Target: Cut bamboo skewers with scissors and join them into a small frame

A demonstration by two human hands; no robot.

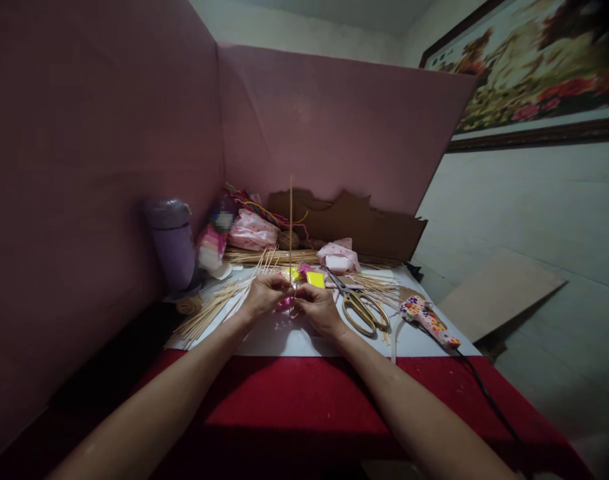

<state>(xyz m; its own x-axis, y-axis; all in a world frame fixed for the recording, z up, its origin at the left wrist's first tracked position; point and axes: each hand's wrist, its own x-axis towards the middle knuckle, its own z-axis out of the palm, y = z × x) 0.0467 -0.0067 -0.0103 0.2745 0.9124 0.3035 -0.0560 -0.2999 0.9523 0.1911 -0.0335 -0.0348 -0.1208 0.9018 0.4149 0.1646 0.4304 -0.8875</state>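
An upright thin wooden stick [291,227] rises between my hands, over the middle of the white sheet. My left hand [265,295] is closed in a pinch around the stick's lower part. Close beside it on the right, my right hand [319,309] has its thumb and fingers pressed together near the stick's lower end. What those fingers hold is too small to make out. Shiny pink material [283,305] shows just behind and below the fingertips. A yellow packet [315,279] lies right behind my right hand.
Gold-handled scissors [365,312] and a flower-patterned glue gun [429,321] with a black cord lie to the right. Loose sticks [204,317] spread at left. A purple tumbler [173,250], pink wrapped bundles [254,230] and torn cardboard [384,230] stand farther back.
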